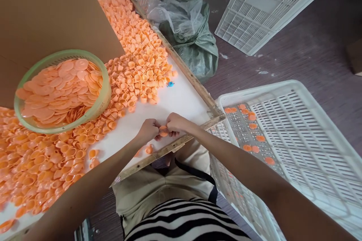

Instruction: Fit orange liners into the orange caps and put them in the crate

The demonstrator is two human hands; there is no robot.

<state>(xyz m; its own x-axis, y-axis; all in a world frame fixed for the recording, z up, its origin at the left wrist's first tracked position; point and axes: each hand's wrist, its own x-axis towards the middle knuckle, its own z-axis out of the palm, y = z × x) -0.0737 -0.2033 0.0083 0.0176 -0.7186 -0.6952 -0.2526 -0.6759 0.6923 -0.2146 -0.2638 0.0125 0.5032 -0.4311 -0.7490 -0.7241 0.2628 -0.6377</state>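
Between my two hands, over the near corner of the white tabletop [181, 94], is a small orange plastic disc [163, 131]. My left hand [149, 129] pinches it from the left, and my right hand [175, 123] grips its right side with the fingers curled. Whether a second part sits under the disc is hidden by the fingers. Close to my left wrist, an orange cup-shaped piece [149, 149] lies near the table's front edge. A large heap of similar orange cups [138, 71] spreads over the table beyond and to the left.
A green basket [109, 98] full of flat orange discs stands among the cups, by a cardboard sheet [51, 15]. A small blue piece [170, 84] lies beside the heap. Wooden strips [186, 67] edge the table. At right, a white crate [299, 86] holds several orange pieces.
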